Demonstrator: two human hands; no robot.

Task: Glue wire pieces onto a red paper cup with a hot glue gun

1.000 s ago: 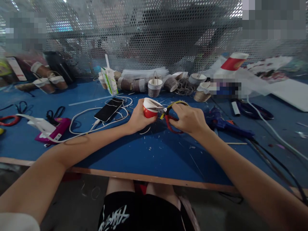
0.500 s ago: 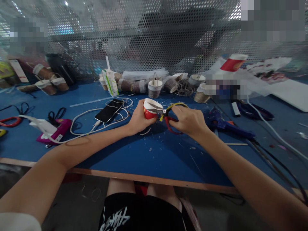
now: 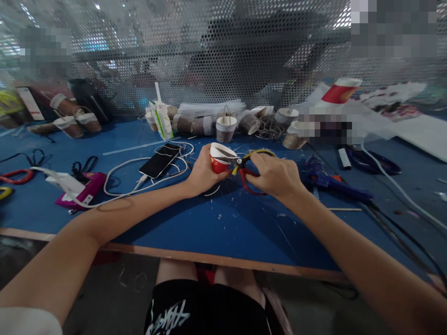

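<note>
A red and white paper cup is tilted in my left hand, whose fingers wrap round its left side. My right hand grips the red and yellow handles of a pair of scissors. The scissor blades are spread apart and point left at the cup's open top, one of them lying over the mouth. Both hands are above the blue table, close together.
A phone with a white cable lies left, near a magenta power strip. Twine-wrapped cups and a milk carton stand along the back. A blue glue gun lies right; a red cup sits behind it.
The view has shifted very slightly. Both hands keep their holds on the cup and scissors, and the cup has turned a little in my left hand.
</note>
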